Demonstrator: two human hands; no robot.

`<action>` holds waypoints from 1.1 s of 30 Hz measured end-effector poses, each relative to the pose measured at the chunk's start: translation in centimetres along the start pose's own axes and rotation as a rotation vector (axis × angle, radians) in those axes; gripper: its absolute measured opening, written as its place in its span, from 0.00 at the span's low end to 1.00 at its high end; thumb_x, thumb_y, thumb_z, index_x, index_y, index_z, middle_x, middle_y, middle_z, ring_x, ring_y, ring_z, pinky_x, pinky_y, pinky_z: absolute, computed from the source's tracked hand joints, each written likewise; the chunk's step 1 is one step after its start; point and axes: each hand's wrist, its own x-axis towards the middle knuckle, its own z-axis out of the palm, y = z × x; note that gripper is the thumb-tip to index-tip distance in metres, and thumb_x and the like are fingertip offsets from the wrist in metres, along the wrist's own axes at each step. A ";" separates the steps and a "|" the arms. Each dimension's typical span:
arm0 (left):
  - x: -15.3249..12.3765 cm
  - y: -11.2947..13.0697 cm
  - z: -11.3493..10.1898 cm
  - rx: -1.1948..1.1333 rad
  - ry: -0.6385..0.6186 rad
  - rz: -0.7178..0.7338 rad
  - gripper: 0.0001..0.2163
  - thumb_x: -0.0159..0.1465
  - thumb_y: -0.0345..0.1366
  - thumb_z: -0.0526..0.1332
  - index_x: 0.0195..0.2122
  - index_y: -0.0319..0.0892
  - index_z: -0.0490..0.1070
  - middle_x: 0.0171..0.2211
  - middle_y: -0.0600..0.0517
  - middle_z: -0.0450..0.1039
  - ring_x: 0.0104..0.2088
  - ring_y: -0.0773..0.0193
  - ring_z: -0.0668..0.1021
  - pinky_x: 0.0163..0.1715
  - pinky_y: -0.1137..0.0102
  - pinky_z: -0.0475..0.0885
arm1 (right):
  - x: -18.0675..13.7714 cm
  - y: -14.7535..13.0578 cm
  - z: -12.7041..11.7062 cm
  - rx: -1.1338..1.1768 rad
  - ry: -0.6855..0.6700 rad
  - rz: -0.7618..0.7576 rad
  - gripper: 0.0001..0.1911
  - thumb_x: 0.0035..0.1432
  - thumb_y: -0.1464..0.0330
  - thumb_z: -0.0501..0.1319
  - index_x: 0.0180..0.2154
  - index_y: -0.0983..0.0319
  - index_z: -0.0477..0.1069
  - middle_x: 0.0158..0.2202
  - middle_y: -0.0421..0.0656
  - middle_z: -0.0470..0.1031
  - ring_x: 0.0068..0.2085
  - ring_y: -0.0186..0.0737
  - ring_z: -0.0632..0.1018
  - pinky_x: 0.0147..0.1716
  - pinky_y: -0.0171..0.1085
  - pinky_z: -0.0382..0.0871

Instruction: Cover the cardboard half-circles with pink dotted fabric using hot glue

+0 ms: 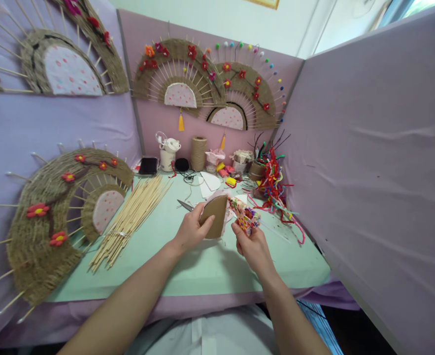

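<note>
My left hand [192, 228] grips a half-round piece of brown cardboard [214, 219], its thumb lying flat on the bare side. White and pink cloth shows along the cardboard's edge. In my right hand [253, 246] is a floral-patterned hot glue gun [244, 213], fingers closed round its handle. A clear glue stick [276, 230] sticks out of its back to the right. The gun's front end is close to the cardboard's right edge; whether they touch I cannot tell. Beside my left hand, the scissors [186, 205] lie partly hidden on the table.
Bamboo sticks [128, 217] lie bundled on the green tabletop [158, 276] at left. A twine spool [198, 154], white paper pieces [207, 185], a phone [148, 166] and colourful pipe cleaners [274, 177] stand or lie behind. Twine fans [69, 212] decorate the purple walls [368, 148].
</note>
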 end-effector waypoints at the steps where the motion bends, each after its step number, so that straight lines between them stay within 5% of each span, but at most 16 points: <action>1: 0.0 0.0 0.0 -0.006 0.000 -0.003 0.15 0.60 0.41 0.56 0.46 0.42 0.65 0.34 0.50 0.75 0.34 0.61 0.75 0.34 0.70 0.67 | 0.0 0.0 0.0 0.003 0.000 0.016 0.19 0.49 0.51 0.60 0.23 0.58 0.59 0.10 0.33 0.57 0.13 0.30 0.58 0.12 0.32 0.49; 33: 0.2 -0.4 -0.2 0.007 0.122 0.003 0.14 0.60 0.41 0.57 0.44 0.41 0.66 0.34 0.51 0.75 0.34 0.61 0.75 0.33 0.71 0.67 | -0.1 1.2 0.1 -0.076 -0.071 0.009 0.18 0.51 0.53 0.58 0.22 0.59 0.59 0.10 0.33 0.57 0.14 0.30 0.59 0.14 0.31 0.51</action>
